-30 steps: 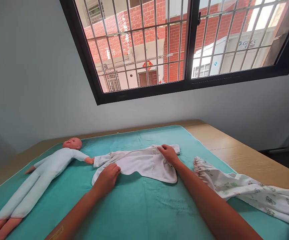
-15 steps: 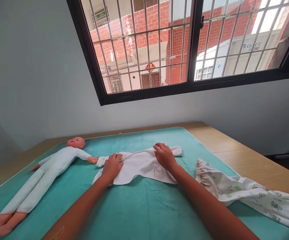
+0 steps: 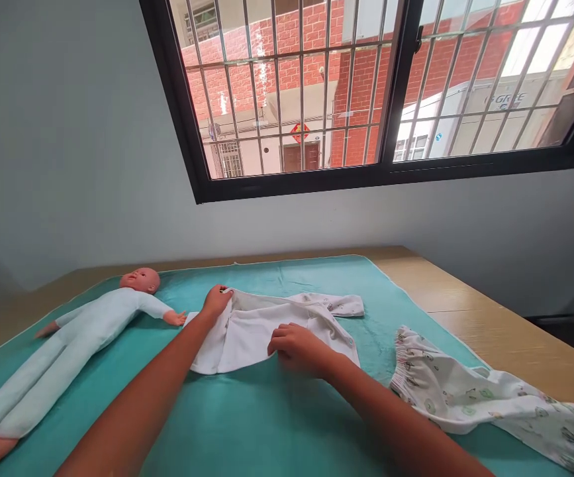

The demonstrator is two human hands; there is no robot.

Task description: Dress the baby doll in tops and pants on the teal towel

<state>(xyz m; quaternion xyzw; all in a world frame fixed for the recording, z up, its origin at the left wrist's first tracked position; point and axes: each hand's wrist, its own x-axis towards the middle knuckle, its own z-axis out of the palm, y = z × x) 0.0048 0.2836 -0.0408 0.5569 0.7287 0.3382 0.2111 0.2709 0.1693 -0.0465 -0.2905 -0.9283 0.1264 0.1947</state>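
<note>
A small white baby shirt (image 3: 261, 331) lies spread on the turquoise cloth, its plain inner side showing and one printed sleeve stretched to the right. My left hand (image 3: 217, 302) is closed on the shirt's upper left edge, pinching the fabric. At the lower hem, my right hand (image 3: 297, 348) has curled fingers on the fabric; its underside is blurred and the thumb is hidden. To the left lies a baby doll (image 3: 100, 318) on its back in a white suit, one of its hands close to the shirt.
Printed baby trousers (image 3: 470, 391) with a gathered waist lie at the right. Under everything is a turquoise cloth (image 3: 247, 424) on a wooden table (image 3: 460, 308). Behind stands a grey wall (image 3: 291, 228) with a barred, black-framed window (image 3: 296, 182).
My left hand has moved up to the shirt's top edge. My right hand has gone from the top edge down to the hem. The shirt's upper layer has opened out, uncovering more of its inside.
</note>
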